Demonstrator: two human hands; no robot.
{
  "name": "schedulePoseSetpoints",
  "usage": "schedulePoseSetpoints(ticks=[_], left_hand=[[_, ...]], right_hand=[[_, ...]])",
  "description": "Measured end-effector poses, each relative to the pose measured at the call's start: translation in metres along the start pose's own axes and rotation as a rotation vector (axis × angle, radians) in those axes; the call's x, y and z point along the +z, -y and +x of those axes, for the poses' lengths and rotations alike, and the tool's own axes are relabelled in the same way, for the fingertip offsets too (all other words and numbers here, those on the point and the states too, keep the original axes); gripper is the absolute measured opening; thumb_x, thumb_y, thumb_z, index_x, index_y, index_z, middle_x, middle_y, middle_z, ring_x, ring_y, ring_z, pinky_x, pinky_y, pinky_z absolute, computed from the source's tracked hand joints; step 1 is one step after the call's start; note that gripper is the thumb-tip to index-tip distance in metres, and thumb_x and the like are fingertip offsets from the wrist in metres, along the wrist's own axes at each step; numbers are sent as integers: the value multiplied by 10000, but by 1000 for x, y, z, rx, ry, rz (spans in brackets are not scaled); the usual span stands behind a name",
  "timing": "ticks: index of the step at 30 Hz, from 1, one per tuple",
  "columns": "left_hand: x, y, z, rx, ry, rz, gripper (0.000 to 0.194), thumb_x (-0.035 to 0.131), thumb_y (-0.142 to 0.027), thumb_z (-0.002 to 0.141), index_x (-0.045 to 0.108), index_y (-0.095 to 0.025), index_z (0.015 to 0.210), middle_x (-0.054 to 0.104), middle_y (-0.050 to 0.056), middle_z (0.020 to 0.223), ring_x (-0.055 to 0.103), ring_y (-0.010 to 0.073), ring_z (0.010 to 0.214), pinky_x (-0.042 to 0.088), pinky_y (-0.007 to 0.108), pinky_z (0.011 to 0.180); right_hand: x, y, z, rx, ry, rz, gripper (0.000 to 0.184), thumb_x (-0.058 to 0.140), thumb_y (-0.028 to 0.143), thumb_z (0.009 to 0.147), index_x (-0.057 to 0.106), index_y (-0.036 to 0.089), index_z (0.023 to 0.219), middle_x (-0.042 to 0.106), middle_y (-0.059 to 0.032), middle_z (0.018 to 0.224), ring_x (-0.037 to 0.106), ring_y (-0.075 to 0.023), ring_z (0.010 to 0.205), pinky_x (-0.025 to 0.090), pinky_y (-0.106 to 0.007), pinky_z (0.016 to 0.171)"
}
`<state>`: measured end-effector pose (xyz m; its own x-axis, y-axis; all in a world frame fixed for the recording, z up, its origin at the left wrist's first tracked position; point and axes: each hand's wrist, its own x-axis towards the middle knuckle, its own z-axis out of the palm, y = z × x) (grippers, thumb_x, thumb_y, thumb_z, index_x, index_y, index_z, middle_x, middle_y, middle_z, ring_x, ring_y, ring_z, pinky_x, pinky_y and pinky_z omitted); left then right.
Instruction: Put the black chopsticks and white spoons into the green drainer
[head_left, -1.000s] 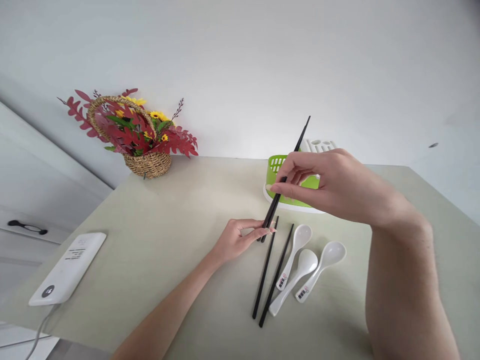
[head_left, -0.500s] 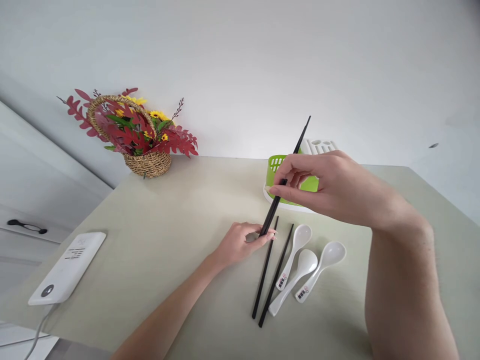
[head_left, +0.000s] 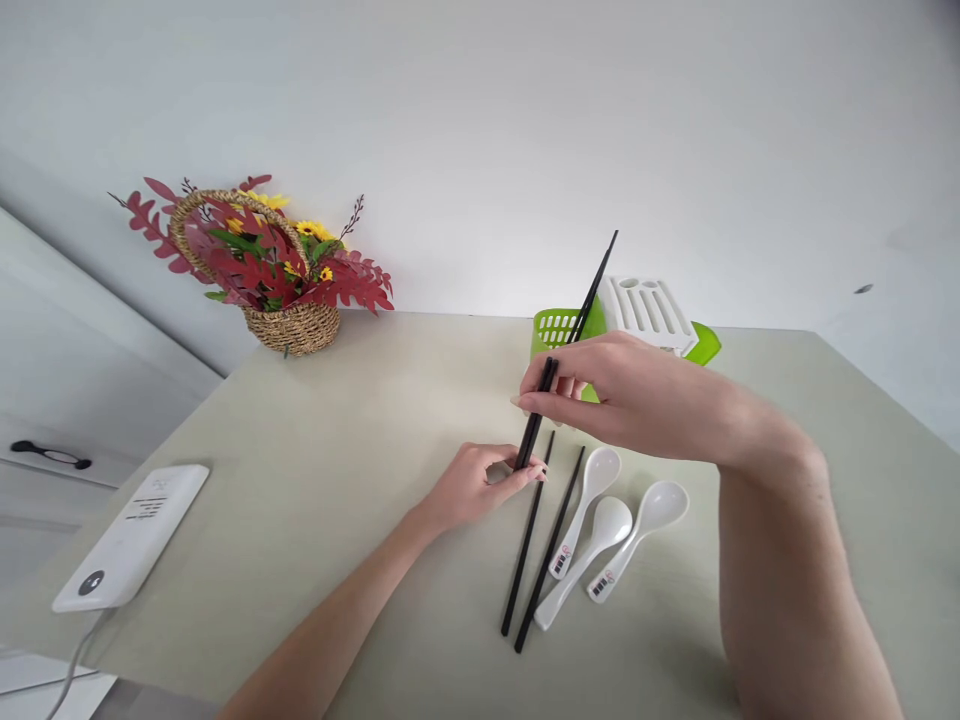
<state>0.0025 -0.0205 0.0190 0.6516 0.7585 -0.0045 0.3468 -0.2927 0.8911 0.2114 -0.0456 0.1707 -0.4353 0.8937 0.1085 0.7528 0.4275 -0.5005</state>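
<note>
My right hand [head_left: 611,392] pinches a pair of black chopsticks [head_left: 592,285] near their middle, tilted with the upper tips up and to the right. My left hand [head_left: 476,485] rests on the table and closes its fingers round the lower ends of the same pair. Two more black chopsticks [head_left: 536,550] lie side by side on the table just right of my left hand. Three white spoons [head_left: 600,535] lie next to them. A green and white cutlery holder [head_left: 641,315] stands behind my right hand.
A wicker basket of red leaves and yellow flowers [head_left: 274,270] stands at the back left by the wall. A white device with a cable [head_left: 124,540] lies at the table's left edge. White cabinet drawers [head_left: 52,420] are on the left.
My right hand has lowered and slid down the held chopsticks toward my left hand, uncovering more of the cutlery holder. My left hand has closed tighter on their lower ends.
</note>
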Motion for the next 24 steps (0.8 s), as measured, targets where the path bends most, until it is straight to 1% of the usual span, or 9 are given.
schedulePoseSetpoints(ticks=[3,9,12,14,16,20,24], left_hand=[[0,0,0,2,-6,-7,335,623,-456,987,835,-197,1003,830,41,1041,730,203,911,410,210,516],[1,2,1,7,-12,-31,362,628,-499,989,839,-206,1017,831,47,1058,742,214,929,518,223,639],[0,5,2,5,-6,-45,354,630,-497,995,836,-214,1048,833,42,1077,756,222,967,565,247,763],[0,6,2,9,-6,-60,346,629,-490,1002,832,-217,1067,835,37,1068,763,229,1010,575,269,867],[-1,8,3,23,-12,-79,340,627,-484,1007,829,-218,1070,837,32,1051,767,233,1042,572,285,931],[-4,10,4,52,-38,-108,322,621,-462,1016,827,-216,1045,836,27,1042,778,221,1028,576,280,949],[-4,12,4,59,-90,-114,321,616,-463,1020,822,-217,1039,835,23,1057,786,209,1003,580,274,953]], right_hand=[[0,-1,-1,-7,-38,-17,324,536,483,1044,740,259,931,736,-18,770,687,-201,717,463,-329,624],[1,-3,-2,-24,-62,-46,363,529,540,1041,729,269,908,681,-17,699,649,-205,665,422,-333,597],[1,-4,-2,-26,-72,-42,377,530,567,1037,721,273,897,658,-12,681,625,-201,641,413,-336,598],[1,-5,-2,-24,-81,-38,381,530,578,1034,714,277,892,641,-5,669,610,-198,627,411,-338,602],[1,-5,-2,-20,-91,-42,388,524,582,1036,701,276,877,628,-2,662,597,-195,617,409,-340,604],[-1,-1,-1,8,-124,-56,403,477,535,1063,647,258,825,631,-4,681,570,-178,606,380,-332,593],[-3,3,0,24,-212,-44,362,466,494,1073,637,251,865,639,9,687,547,-155,597,366,-310,594]])
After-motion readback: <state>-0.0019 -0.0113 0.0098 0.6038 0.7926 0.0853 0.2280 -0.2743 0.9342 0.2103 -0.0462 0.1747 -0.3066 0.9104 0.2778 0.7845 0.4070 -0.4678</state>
